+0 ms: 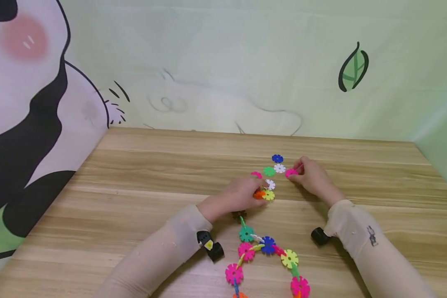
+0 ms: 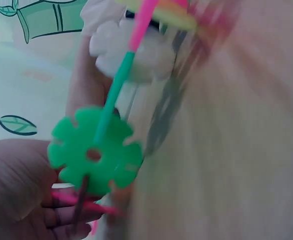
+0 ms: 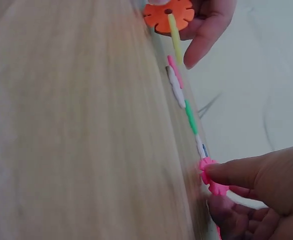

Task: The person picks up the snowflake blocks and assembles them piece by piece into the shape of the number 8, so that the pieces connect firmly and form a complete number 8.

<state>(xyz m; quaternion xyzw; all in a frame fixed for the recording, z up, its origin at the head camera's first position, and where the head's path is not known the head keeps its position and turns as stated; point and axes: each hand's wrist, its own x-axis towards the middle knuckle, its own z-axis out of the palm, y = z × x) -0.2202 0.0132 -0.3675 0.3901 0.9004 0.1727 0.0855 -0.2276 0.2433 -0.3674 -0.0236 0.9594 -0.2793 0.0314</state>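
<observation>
My right hand (image 1: 314, 179) pinches a pink notched snowflake disc (image 3: 214, 176) between thumb and fingers, just above the table. To its left, my left hand (image 1: 242, 193) holds an orange notched disc (image 3: 169, 15), with a yellow disc (image 1: 268, 195) joined to it. Loose flat discs lie between and beyond the hands: blue (image 1: 277, 158), white (image 1: 279, 168) and green (image 1: 269, 171). Nearer me is a chain of interlocked discs, including a teal one (image 1: 246, 234). Close to the left wrist camera hangs a green disc (image 2: 94, 152), slotted onto others.
The linked discs curve toward the table's front, through a blue disc (image 1: 267, 245) and a yellow one (image 1: 289, 258). Behind the wooden table (image 1: 152, 174) stands a pale green printed backdrop (image 1: 216, 54). A black wrist device (image 1: 210, 246) sits on the left sleeve, another (image 1: 320, 236) by the right.
</observation>
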